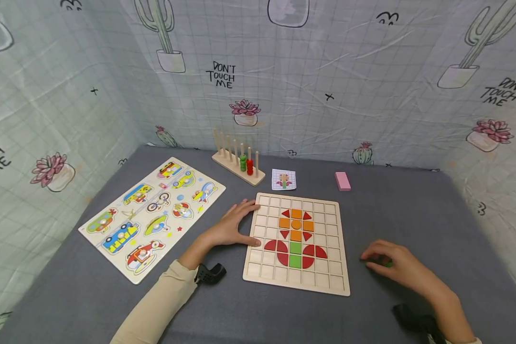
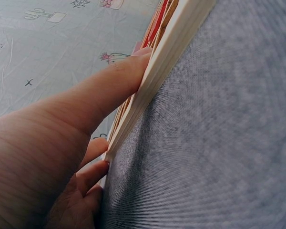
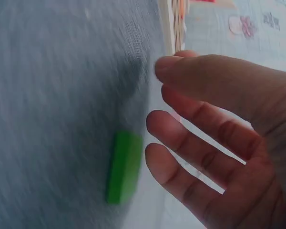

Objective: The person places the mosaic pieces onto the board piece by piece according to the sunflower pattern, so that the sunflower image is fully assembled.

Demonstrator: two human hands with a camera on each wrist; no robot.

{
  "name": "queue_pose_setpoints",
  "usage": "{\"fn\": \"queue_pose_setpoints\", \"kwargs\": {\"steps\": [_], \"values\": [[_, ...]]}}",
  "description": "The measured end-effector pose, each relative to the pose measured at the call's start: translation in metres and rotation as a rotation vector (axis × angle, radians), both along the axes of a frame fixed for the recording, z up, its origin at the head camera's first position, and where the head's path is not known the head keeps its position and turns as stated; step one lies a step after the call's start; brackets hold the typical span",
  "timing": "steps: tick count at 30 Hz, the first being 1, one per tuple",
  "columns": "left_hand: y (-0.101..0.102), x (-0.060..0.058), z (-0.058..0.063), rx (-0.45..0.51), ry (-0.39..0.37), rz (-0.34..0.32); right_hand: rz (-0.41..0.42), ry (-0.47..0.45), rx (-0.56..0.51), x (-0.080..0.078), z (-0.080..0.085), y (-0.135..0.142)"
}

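A wooden grid board (image 1: 258, 274) lies flat in the middle, bearing a flower-like pattern of orange, red and green pieces. My left hand (image 1: 230, 227) rests at its left side, thumb (image 2: 119, 76) on the edge and fingers spread toward the far left corner. To the right of the board, my right hand (image 1: 397, 267) hovers low over the table, fingers loosely bent with nothing between them. Just beyond those fingertips, a green block (image 3: 124, 167) sits on the table, apart from them in the right wrist view. From the head view the hand mostly covers that block.
A vehicle peg puzzle (image 1: 155, 215) lies at the left. Behind the board are a peg stand (image 1: 236, 165) with green and red beads, a small pattern card (image 1: 284, 179) and a pink block (image 1: 342, 181). A printed cloth (image 1: 309, 119) hangs along the table's back and sides.
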State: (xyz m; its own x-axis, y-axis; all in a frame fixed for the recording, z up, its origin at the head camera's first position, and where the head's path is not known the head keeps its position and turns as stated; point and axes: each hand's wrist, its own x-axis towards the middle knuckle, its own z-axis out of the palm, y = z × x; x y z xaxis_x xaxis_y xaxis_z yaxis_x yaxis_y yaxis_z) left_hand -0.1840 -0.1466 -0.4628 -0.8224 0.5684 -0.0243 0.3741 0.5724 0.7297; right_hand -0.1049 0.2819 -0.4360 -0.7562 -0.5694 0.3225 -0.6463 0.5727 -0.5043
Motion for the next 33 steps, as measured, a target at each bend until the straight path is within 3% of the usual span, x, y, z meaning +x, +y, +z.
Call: {"fn": "queue_pose_setpoints", "kwargs": {"steps": [4, 11, 17, 33], "values": [[0.000, -0.001, -0.001, -0.009, -0.002, 0.006, -0.024, 0.004, 0.031, 0.000, 0.001, 0.012], [-0.001, -0.001, -0.003, -0.012, 0.000, 0.009, 0.056, -0.163, 0.074, -0.001, 0.000, 0.031], [-0.001, -0.001, -0.001, -0.019, -0.001, 0.008, 0.044, -0.213, 0.063, -0.003, -0.002, 0.034], [0.000, -0.002, -0.004, -0.022, 0.001, 0.003, -0.039, -0.033, 0.028, -0.003, -0.010, 0.026]]}}
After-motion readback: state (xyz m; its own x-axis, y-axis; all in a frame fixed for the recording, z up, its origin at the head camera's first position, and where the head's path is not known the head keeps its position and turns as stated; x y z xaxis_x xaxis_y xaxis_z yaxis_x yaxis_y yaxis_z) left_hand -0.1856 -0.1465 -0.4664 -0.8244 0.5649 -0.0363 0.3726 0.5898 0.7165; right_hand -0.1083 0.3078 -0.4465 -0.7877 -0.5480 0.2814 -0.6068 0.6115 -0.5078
